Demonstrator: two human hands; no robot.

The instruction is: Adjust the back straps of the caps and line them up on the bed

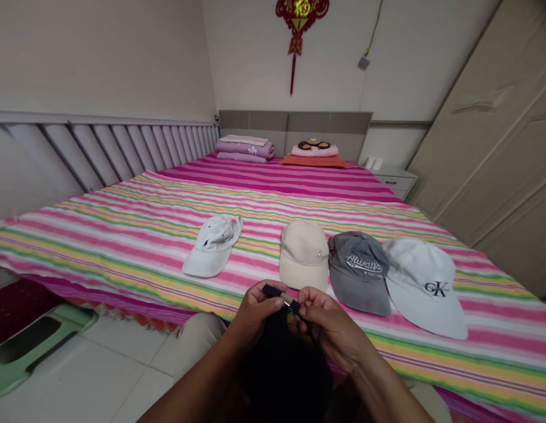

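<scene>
Low in the view, a black cap [287,370] rests over my lap, its back strap turned away from me. My left hand [260,305] pinches one side of the dark strap [273,292], close to its metal buckle [287,301]. On the other side, my right hand [322,314] has its fingers closed on the strap end by the buckle. Just beyond my hands on the bed lie a beige cap [304,252] and a grey cap [359,273] with white lettering. A white cap [425,288] lies to the right, a smaller white cap [214,244] to the left.
A striped sheet [136,235] covers the bed in front of me. Folded purple bedding [246,150] and an orange and pink stack [314,155] sit by the headboard [294,126]. A green stool [47,341] stands at lower left; a wardrobe [497,135] rises at right.
</scene>
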